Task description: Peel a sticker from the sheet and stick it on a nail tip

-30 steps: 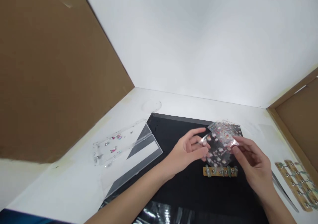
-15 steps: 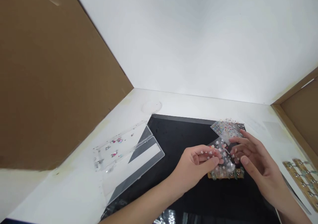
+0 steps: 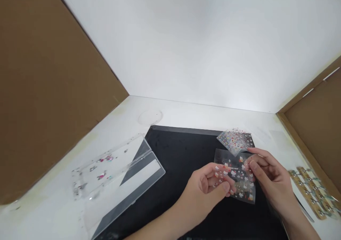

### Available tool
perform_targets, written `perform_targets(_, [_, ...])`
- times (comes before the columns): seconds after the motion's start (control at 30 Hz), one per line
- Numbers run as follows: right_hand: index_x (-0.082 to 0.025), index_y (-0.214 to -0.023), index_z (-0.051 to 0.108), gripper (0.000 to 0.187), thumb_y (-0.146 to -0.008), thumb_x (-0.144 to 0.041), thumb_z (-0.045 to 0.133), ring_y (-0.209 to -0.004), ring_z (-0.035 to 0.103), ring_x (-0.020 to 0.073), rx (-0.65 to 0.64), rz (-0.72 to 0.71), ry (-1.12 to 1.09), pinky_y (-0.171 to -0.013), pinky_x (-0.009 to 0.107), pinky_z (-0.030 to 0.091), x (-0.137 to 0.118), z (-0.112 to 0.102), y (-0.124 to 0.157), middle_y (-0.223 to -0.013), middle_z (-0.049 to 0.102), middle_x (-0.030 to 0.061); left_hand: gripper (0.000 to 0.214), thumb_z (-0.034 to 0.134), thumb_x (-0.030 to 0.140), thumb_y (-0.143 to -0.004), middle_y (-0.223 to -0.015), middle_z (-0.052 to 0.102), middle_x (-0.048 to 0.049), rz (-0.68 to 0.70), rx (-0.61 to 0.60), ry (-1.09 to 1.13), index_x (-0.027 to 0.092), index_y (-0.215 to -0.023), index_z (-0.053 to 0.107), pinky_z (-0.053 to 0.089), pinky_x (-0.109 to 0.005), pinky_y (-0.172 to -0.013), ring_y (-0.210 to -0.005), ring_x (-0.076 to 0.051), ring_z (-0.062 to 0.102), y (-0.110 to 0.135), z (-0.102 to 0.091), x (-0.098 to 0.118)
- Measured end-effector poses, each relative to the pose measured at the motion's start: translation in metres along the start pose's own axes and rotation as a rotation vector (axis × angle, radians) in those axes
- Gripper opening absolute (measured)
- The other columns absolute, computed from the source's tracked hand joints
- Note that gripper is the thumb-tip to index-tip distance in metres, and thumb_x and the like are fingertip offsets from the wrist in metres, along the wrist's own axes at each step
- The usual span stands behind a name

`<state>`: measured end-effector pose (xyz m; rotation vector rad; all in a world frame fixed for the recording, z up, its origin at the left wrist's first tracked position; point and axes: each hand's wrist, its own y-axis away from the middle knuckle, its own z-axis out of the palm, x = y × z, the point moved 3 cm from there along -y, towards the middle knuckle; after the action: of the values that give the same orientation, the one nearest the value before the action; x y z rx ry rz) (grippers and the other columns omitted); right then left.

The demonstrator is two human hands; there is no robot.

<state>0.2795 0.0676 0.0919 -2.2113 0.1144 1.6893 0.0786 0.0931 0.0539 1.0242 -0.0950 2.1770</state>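
Note:
My left hand [image 3: 206, 188] and my right hand [image 3: 269, 178] both pinch a clear sticker sheet [image 3: 236, 174] printed with small white and red cartoon figures, holding it just above a black mat [image 3: 176, 154]. The left thumb and fingers grip its lower left edge. At the sheet's right edge the right fingers curl around it. A second sticker sheet [image 3: 234, 140] with tiny colourful stickers lies flat on the mat just beyond the held one.
A clear plastic case [image 3: 114, 170] with small gems lies open at the left on the white table [image 3: 186, 110]. Brown strips with round studs [image 3: 311, 192] lie at the right. Cardboard walls [image 3: 48, 91] stand on both sides.
The held sheet has come lower and nearer to me, and now hides the brown studded strip that lay on the mat. My head view has shifted, so everything sits further left.

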Motion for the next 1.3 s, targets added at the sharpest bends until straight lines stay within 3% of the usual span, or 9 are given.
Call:
perform_targets(0.3, [-0.032, -0.117, 0.086, 0.027, -0.100, -0.052, 0.081, -0.058, 0.066, 0.0134, 0.022, -0.005, -0.068, -0.052, 0.023, 0.053, 0.009, -0.005, 0.016, -0.084, 0.079, 0.0049, 0.063, 0.101, 0.069, -0.073, -0.083, 0.076, -0.0050, -0.030, 0.043, -0.047, 0.015, -0.090, 0.074, 0.058, -0.027, -0.080, -0.077, -0.014, 0.068, 0.001, 0.000, 0.012])
perform_targets(0.57, [-0.033, -0.119, 0.084, 0.023, -0.100, -0.047, 0.081, -0.061, 0.066, 0.0145, 0.042, -0.092, -0.046, -0.053, 0.024, 0.054, 0.005, -0.002, 0.020, -0.078, 0.075, 0.0021, 0.068, 0.096, 0.075, -0.077, -0.089, 0.076, -0.0070, -0.011, 0.022, -0.115, 0.016, -0.102, 0.072, 0.059, -0.026, -0.080, -0.080, -0.015, 0.070, 0.001, -0.007, 0.004])
perform_targets(0.63, [-0.032, -0.123, 0.082, 0.025, -0.101, -0.044, 0.081, -0.061, 0.065, 0.0140, 0.059, -0.103, -0.016, -0.055, 0.023, 0.055, 0.006, 0.003, 0.023, -0.078, 0.075, 0.0012, 0.069, 0.092, 0.072, -0.083, -0.111, 0.077, -0.0110, 0.134, 0.113, -0.248, 0.019, -0.122, 0.071, 0.063, -0.030, -0.083, -0.089, -0.018, 0.073, 0.002, -0.014, 0.002])
perform_targets(0.77, [-0.029, -0.114, 0.081, 0.017, -0.102, -0.041, 0.080, -0.062, 0.067, 0.0136, 0.062, -0.145, 0.030, -0.053, 0.020, 0.055, 0.004, 0.013, 0.026, -0.079, 0.075, 0.0017, 0.064, 0.078, 0.048, -0.102, -0.156, 0.058, -0.0129, 0.729, 0.353, -0.786, 0.032, -0.159, 0.052, 0.062, -0.036, -0.107, -0.135, -0.024, 0.066, 0.017, -0.020, 0.016])
perform_targets(0.9, [-0.031, -0.106, 0.085, 0.009, -0.101, -0.037, 0.081, -0.059, 0.067, 0.0129, 0.011, -0.196, 0.061, -0.053, 0.019, 0.057, -0.003, 0.017, 0.028, -0.079, 0.077, 0.0020, 0.050, 0.066, 0.055, -0.111, -0.153, 0.062, -0.0109, 1.084, 0.200, -1.300, 0.024, -0.150, 0.060, 0.043, -0.041, -0.131, -0.150, -0.023, 0.054, 0.027, -0.006, 0.028])
perform_targets(1.0, [-0.034, -0.105, 0.087, 0.008, -0.099, -0.036, 0.083, -0.062, 0.071, 0.0131, -0.011, -0.209, 0.076, -0.057, 0.019, 0.060, -0.007, 0.017, 0.030, -0.087, 0.081, 0.0024, 0.056, 0.060, 0.069, -0.110, -0.134, 0.074, -0.0072, 1.162, 0.160, -1.379, 0.021, -0.140, 0.064, 0.035, -0.044, -0.135, -0.141, -0.022, 0.060, 0.025, -0.001, 0.030])
perform_targets(1.07, [-0.035, -0.105, 0.087, 0.008, -0.099, -0.038, 0.084, -0.067, 0.074, 0.0145, -0.010, -0.208, 0.076, -0.059, 0.019, 0.061, -0.007, 0.016, 0.031, -0.092, 0.083, 0.0029, 0.056, 0.056, 0.071, -0.111, -0.127, 0.076, -0.0046, 1.172, 0.166, -1.360, 0.022, -0.135, 0.066, 0.038, -0.042, -0.132, -0.129, -0.019, 0.067, 0.023, 0.000, 0.030])
perform_targets(1.2, [-0.033, -0.107, 0.086, 0.010, -0.102, -0.039, 0.080, -0.067, 0.075, 0.0146, -0.030, -0.192, 0.058, -0.060, 0.019, 0.062, -0.004, 0.015, 0.032, -0.089, 0.082, 0.0028, 0.048, 0.062, 0.064, -0.111, -0.119, 0.076, -0.0026, 1.160, 0.124, -1.370, 0.021, -0.131, 0.067, 0.056, -0.030, -0.104, -0.108, -0.012, 0.072, 0.022, 0.002, 0.034])
perform_targets(1.3, [-0.030, -0.109, 0.085, 0.013, -0.105, -0.039, 0.077, -0.061, 0.073, 0.0141, -0.068, -0.188, 0.046, -0.060, 0.020, 0.063, -0.004, 0.016, 0.032, -0.085, 0.081, 0.0032, 0.049, 0.062, 0.064, -0.111, -0.112, 0.078, -0.0014, 1.135, 0.112, -1.381, 0.020, -0.131, 0.067, 0.059, -0.027, -0.088, -0.098, -0.011, 0.074, 0.022, 0.003, 0.037])
